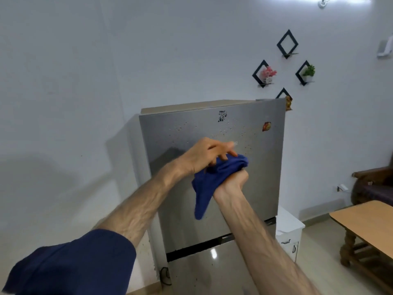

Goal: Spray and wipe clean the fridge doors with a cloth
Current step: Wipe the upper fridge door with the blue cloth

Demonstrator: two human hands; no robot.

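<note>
While both hands grip cloth [214, 177], unreadable.

Two hands are in view, the left hand [205, 154] and the right hand [232, 180], with one blue cloth [209, 182] between them. There is one fridge [212, 188] with two doors, the upper door [261, 167] and the lower door [204, 273]. Two stickers sit on the upper door. Four black diamond frames hang on the wall. One wooden table [365, 220] stands at the right, and one white cabinet [289, 231] beside the fridge.
</note>
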